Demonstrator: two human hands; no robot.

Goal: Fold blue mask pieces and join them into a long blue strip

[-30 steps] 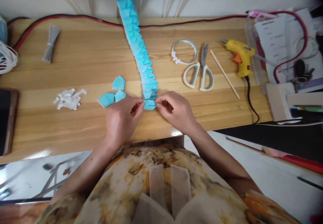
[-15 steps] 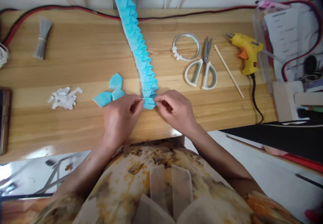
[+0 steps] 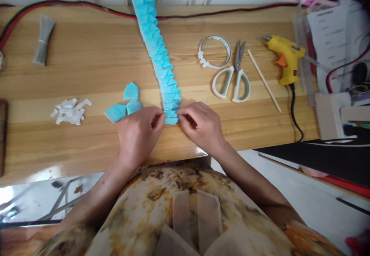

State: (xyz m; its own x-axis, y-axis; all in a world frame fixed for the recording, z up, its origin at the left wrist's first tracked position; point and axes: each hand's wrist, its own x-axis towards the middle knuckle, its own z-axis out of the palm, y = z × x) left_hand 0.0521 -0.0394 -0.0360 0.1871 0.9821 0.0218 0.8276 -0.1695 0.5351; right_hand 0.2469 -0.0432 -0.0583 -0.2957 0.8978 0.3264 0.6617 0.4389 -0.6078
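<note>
A long chain of folded blue paper pieces [image 3: 157, 52] runs from the wall down the middle of the wooden table [image 3: 86, 59] to its near end in front of me. My left hand [image 3: 138, 134] pinches that near end from the left, fingers closed on it. My right hand [image 3: 200, 125] pinches it from the right in the same way. Three loose folded blue pieces [image 3: 124, 106] lie just left of my left hand.
White paper scraps [image 3: 71, 111] lie at the left, a grey bundle [image 3: 43, 40] at the back left. To the right lie a tape ring [image 3: 215, 51], scissors [image 3: 232, 79], a thin wooden stick [image 3: 263, 80] and a yellow glue gun [image 3: 285, 57] with its black cord. Red and black cables run along the wall.
Both hands stay pinched on the chain's near end. The view has drifted slightly, so the table's things sit a little lower-left or shifted; nothing on the table has moved.
</note>
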